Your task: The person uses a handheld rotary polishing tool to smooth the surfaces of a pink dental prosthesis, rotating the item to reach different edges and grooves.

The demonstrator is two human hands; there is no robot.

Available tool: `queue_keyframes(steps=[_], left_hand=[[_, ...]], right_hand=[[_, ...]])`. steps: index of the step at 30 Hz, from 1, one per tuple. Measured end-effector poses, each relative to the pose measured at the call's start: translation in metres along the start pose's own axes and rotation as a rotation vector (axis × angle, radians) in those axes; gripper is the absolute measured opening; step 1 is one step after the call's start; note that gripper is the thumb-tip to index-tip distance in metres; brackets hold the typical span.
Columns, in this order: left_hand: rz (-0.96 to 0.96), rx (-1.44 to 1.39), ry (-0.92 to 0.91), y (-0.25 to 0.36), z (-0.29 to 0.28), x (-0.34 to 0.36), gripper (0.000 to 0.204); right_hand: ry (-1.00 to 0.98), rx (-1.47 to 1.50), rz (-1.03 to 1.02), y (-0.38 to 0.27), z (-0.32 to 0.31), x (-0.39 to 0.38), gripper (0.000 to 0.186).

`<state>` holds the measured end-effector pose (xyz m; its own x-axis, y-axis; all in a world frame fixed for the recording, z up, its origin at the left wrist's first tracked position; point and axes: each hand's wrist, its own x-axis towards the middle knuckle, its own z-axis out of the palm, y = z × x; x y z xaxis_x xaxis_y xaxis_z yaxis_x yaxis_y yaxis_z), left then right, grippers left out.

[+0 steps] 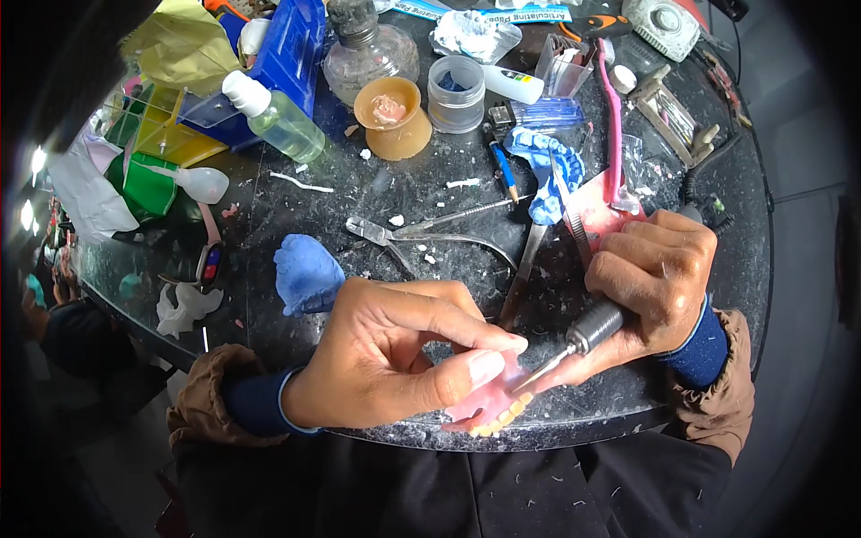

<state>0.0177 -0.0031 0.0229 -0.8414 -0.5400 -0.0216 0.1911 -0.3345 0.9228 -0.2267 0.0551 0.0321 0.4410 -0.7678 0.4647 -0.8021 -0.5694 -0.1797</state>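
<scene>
My drill (599,325) touches pink false teeth (484,402)
Fingers of my left hand (381,354) pinch them; my right hand (659,278) curls around it.

The person wears a black garment (529,498) with a vertical seam and pale curled shavings scattered across it. At its upper left and upper right, gathered brown outer cuffs (213,396) surround navy inner sleeves (255,405) edged in light blue. Pale dust speckles the bare right hand (656,278).

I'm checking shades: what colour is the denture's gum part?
The denture's gum part is pink; the head view shows it best.
</scene>
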Motion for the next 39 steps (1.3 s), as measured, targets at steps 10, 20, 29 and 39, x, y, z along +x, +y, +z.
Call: queue_keyframes(steps=[10,20,29,39], left_hand=[[-0.019,0.027,-0.053,0.001,-0.003,0.000,0.016],[-0.004,0.028,-0.050,-0.002,-0.003,0.001,0.015],[-0.025,0.054,-0.016,0.000,-0.003,0.000,0.014],[-0.188,0.054,0.016,0.010,-0.002,0.001,0.016]], right_hand=[[0.053,0.074,0.023,0.000,0.004,0.003,0.069],[0.085,0.075,-0.019,0.002,0.007,0.002,0.072],[0.066,-0.008,-0.066,0.002,0.003,0.001,0.074],[0.114,-0.037,-0.047,0.001,0.006,0.004,0.074]])
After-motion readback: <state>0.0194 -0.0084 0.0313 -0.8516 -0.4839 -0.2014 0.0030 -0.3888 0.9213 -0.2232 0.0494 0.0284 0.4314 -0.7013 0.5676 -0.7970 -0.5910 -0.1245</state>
